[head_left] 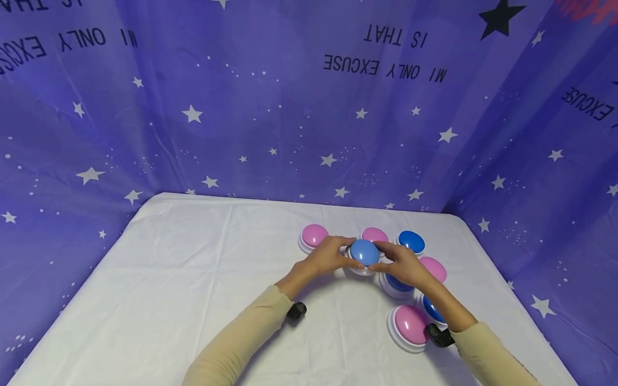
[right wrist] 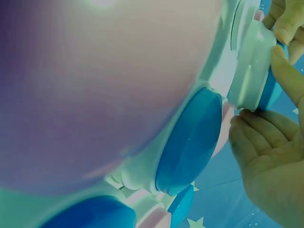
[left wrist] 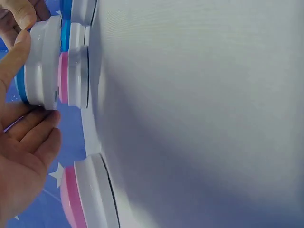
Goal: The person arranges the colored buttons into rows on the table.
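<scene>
Both hands hold one blue dome-topped push button (head_left: 365, 252) with a white round base, lifted above the white table. My left hand (head_left: 332, 256) grips its left side, thumb near the front and fingers round the far edge. On the opposite side, my right hand (head_left: 404, 264) grips it the same way, the two thumbs close together. In the left wrist view the white base (left wrist: 43, 61) shows side-on, apart from the tablecloth. Behind it stands a pink push button (head_left: 375, 235), partly covered. A blue push button (head_left: 397, 285) sits partly under my right hand.
A pink button (head_left: 314, 235) stands at the left of the group, another blue one (head_left: 411, 241) at the back right. Beneath my right forearm are a pink button (head_left: 433, 268), a blue one (head_left: 433, 310) and a near pink one (head_left: 409, 324). A purple star-printed curtain (head_left: 270, 118) encloses the table.
</scene>
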A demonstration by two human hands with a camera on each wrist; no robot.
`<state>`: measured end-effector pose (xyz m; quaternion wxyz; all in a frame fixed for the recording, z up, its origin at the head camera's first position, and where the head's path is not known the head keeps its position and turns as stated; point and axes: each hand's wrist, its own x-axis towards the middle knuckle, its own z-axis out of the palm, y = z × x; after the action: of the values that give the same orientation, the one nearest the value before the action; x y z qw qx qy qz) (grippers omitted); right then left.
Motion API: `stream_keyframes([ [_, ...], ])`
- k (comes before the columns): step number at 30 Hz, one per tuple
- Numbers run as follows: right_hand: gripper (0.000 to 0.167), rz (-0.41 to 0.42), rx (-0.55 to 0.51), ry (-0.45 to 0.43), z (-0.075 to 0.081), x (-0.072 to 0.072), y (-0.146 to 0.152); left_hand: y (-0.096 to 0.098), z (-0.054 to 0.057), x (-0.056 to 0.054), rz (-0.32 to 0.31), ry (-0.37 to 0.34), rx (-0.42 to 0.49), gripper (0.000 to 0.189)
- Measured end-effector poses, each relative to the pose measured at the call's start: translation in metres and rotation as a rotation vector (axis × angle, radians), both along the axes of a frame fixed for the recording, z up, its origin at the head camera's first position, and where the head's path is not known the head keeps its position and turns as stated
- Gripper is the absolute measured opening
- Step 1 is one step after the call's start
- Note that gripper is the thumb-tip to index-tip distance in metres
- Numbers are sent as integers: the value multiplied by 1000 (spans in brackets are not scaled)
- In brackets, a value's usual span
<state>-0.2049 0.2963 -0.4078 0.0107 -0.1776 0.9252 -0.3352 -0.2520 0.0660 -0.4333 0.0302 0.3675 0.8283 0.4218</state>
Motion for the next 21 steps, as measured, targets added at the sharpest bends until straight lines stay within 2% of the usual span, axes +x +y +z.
stream_keyframes([
  [7, 69, -58, -190, -109, -3, 1, -2, -5, 5, 0, 45, -16, 62, 66],
  [13, 69, -65, -319, -130, -3, -1, -6, -9, 7, -1, 72, -50, 115, 67],
  [21, 75, -94, -468, -157, 2, -3, -21, -19, 15, -1, 119, -36, 165, 67],
])
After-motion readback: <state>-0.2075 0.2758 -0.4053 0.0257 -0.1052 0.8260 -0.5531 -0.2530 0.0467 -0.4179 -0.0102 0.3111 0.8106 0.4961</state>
